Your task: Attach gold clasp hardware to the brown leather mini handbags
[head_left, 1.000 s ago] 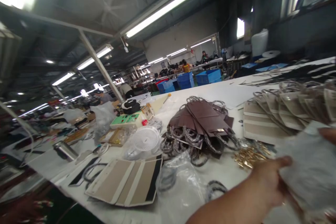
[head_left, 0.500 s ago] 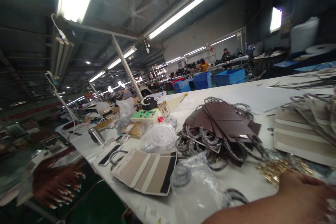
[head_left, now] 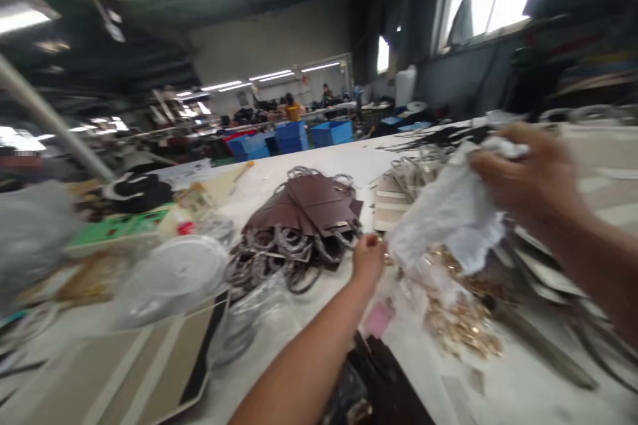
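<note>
My right hand (head_left: 528,176) is closed around the gathered top of a crumpled, whitish thin plastic bag (head_left: 438,212), raised above the table. Below and beside the bag lie many small gold-coloured metal pieces (head_left: 466,329). At the bag's left edge, my left hand (head_left: 369,257) has its fingers pressed together; motion blur hides what is in them, if anything. Behind my left hand rests a pile of dark brown bag panels (head_left: 309,206) with plastic-wrapped handles. A dark brown piece (head_left: 391,378) lies under my left forearm, and a small pink item (head_left: 379,319) sits near its wrist.
Beige panels (head_left: 391,202) are stacked behind the plastic bag. A long greenish tool or strip (head_left: 543,345) lies at right. On the left are a beige striped panel (head_left: 119,372), a white fan (head_left: 184,262) and a green-topped machine (head_left: 119,226). Blue bins (head_left: 331,134) stand beyond the table.
The view has swung to the right. Both hands now show, with the whitish plastic bag lifted in my right hand; earlier only one blurred hand by the gold pieces was clearly in view.
</note>
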A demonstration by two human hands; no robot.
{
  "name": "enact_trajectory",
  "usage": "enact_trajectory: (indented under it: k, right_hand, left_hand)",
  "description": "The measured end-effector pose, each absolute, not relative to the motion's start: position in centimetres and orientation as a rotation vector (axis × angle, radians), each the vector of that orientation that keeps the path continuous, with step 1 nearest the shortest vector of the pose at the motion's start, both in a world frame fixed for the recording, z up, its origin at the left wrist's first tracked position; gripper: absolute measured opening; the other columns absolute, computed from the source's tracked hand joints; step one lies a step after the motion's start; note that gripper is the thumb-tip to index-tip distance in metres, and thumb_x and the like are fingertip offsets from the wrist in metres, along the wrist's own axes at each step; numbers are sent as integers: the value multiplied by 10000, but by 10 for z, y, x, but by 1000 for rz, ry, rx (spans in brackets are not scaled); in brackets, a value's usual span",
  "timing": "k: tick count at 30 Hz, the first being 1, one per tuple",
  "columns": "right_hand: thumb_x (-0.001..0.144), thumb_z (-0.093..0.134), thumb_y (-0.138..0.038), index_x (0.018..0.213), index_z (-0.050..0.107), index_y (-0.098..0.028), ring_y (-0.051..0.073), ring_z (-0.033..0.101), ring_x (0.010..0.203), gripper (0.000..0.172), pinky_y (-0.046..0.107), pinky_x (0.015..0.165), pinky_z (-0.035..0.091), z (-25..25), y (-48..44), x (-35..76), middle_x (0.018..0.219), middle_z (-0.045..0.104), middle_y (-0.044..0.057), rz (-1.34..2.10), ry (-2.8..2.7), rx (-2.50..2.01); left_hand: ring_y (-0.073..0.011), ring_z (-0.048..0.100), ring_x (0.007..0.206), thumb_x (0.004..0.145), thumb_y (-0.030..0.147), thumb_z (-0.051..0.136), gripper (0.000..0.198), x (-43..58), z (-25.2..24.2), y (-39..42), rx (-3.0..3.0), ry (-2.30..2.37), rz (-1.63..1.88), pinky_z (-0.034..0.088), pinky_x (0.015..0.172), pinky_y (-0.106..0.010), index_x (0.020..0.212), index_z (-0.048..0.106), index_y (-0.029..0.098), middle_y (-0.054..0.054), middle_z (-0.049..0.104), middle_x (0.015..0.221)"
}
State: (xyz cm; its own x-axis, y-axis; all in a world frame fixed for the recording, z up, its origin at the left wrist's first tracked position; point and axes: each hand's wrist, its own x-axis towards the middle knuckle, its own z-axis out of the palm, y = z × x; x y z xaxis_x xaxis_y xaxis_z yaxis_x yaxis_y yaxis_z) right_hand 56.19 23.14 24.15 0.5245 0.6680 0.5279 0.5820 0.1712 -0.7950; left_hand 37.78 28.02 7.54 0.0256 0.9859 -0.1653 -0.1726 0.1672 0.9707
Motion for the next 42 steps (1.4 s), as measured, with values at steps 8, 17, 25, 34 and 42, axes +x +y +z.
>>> enact_trajectory:
  k: [8,17,25,34,42]
  right_hand:
    - [744,669,-266,744,604,-213,128,416,533,85,277,528,306,225,248,585,575,489,-48,49,-1254,-1508]
    - [741,698,-309,765,587,-225,154,504,542,141,246,472,336,228,243,551,615,547,-37,328,-1195,-1241]
    - [783,778,-345,849,595,-232,151,500,530,225,238,459,381,206,243,558,654,560,-47,622,-1120,-1094]
    - [796,822,-637,1525,487,-209,402,612,1252,909,517,998,562,160,229,570,1407,624,161,682,-1530,-1235]
    - [824,668,-472,979,714,-165,280,696,841,347,360,750,560,137,228,560,904,751,79,574,-1604,-1337]
  left_hand:
    - [-341,475,1426,911,534,711,680,374,106,286,1600,974,1357,356,1210,-491,1480,512,220,-150,488,1568]
    - [-370,566,1337,720,388,917,872,437,145,263,1894,606,1320,455,1116,-475,1472,500,239,-142,592,1461]
    - [-241,689,840,829,128,615,174,441,128,261,1738,612,1373,491,719,-313,959,708,199,-61,764,921]
    - [-285,713,948,637,356,831,405,436,136,282,985,552,1306,550,830,-362,985,751,163,-98,775,1032]
    - [-277,735,937,686,416,810,328,429,154,281,922,483,1001,565,857,-357,865,758,145,-89,772,889]
